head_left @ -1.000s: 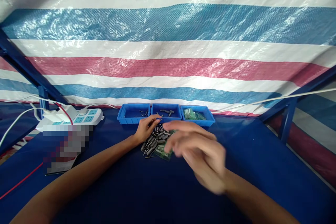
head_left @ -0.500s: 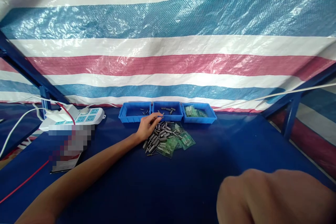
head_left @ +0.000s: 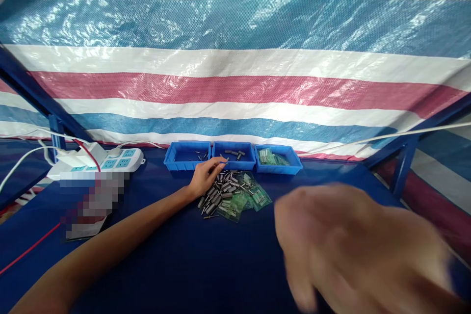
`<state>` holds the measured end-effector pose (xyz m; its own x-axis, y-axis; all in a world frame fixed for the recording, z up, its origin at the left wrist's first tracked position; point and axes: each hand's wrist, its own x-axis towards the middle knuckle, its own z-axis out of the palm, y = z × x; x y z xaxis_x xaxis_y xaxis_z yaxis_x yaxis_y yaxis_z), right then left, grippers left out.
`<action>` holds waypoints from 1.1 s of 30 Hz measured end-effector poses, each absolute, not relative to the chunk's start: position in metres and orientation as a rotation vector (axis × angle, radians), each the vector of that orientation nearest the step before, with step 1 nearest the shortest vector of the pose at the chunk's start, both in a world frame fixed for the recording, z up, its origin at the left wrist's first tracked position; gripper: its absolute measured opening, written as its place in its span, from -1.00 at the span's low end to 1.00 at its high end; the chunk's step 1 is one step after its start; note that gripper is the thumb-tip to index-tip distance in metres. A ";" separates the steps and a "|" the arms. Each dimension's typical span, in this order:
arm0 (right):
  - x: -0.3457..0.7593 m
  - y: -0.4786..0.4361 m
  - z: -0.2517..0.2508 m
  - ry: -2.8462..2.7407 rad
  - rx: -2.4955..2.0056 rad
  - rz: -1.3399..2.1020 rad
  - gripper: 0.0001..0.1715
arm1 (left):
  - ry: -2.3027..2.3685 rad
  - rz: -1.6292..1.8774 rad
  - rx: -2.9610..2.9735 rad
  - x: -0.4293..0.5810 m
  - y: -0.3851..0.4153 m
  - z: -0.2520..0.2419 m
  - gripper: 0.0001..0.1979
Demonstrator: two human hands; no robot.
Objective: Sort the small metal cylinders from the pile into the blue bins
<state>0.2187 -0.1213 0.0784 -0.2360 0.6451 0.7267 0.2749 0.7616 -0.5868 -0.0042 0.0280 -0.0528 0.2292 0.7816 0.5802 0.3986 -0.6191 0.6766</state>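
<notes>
In the head view, the left hand rested at the left edge of the pile of small grey metal parts on the dark blue table, its fingers loosely curled, with a small piece apparently pinched at the fingertips (too small to be sure). The pile lay partly over clear green packets, just in front of three blue trays. The middle tray held a few grey parts; the right one held green packets. The right hand was blurred, close to the camera, well in front and right of the pile; whether it was spread or closed could not be told. A white power strip sat left of the trays, against the striped tarpaulin.
</notes>
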 end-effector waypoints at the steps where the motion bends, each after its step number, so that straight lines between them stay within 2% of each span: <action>1: 0.212 -0.106 0.075 -1.799 -0.712 0.429 -0.63 | 1.083 1.351 2.128 -0.004 0.028 -0.053 -0.74; 4: 0.193 -0.052 0.048 -1.602 -0.700 0.435 -0.68 | 1.073 1.337 2.128 -0.005 0.029 -0.054 -0.75; 7: 0.189 -0.013 0.006 -1.668 -0.927 0.398 -0.80 | 1.046 1.305 2.123 -0.006 0.028 -0.056 -0.75; 12: 0.195 -0.003 -0.038 -1.941 -0.878 0.416 -0.70 | 1.008 1.245 2.118 -0.007 0.028 -0.059 -0.76; 20: 0.192 -0.003 -0.050 -1.970 -0.784 0.465 -0.78 | 0.945 1.163 2.209 -0.009 0.026 -0.062 -0.74; 33: 0.191 -0.004 -0.052 -1.899 -0.976 0.522 -0.83 | 0.996 1.172 2.245 -0.009 0.022 -0.054 -0.80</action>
<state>0.1913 -0.0038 -0.0515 -0.2741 0.8010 0.5322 0.4165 0.5977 -0.6850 -0.0086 0.0222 -0.0542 0.3888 0.7533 0.5305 0.4021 -0.6568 0.6379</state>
